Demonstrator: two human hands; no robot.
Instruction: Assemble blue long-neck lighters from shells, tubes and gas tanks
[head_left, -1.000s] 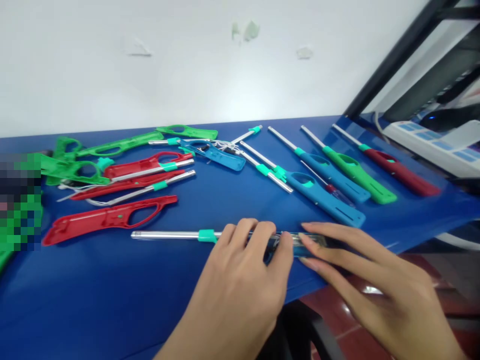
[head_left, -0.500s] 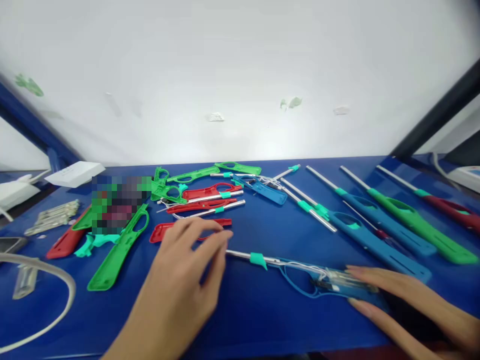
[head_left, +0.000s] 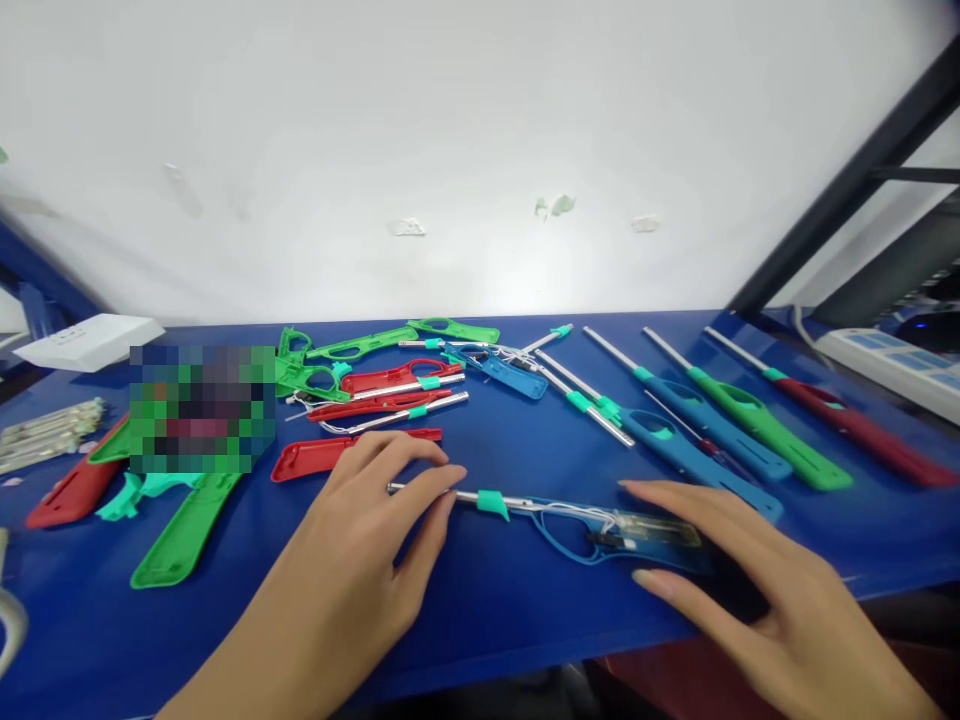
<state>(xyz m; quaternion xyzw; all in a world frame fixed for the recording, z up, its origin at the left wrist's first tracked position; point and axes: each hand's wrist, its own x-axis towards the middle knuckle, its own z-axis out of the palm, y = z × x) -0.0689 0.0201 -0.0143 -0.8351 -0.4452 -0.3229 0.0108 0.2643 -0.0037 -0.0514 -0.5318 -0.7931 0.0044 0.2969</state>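
A long-nosed gas lighter lies opened in front of me: a blue handle shell (head_left: 574, 545) with white wires, a clear fuel tank (head_left: 660, 530) and a silver metal tube (head_left: 469, 497). On the tube sits a teal trigger (head_left: 493, 503). My left hand (head_left: 352, 570) pinches the tube near its tip, thumb and fingers closed about it. Around the tank end of the shell, my right hand (head_left: 780, 590) is open, thumb and fingers apart on either side. Whether its fingertips touch the shell I cannot tell.
Several assembled lighters, with a green one (head_left: 769, 425) and a dark red one (head_left: 862, 430), lie at right beside a screwdriver (head_left: 709, 445). Behind are red shells (head_left: 311, 457) and green shells (head_left: 176, 535). Clear tanks (head_left: 52, 430) and a white box (head_left: 90, 340) are left.
My right hand has spread its fingers and eased off the blue shell's tank end. My left hand stays at the tube's tip. The camera view has shifted to the right.
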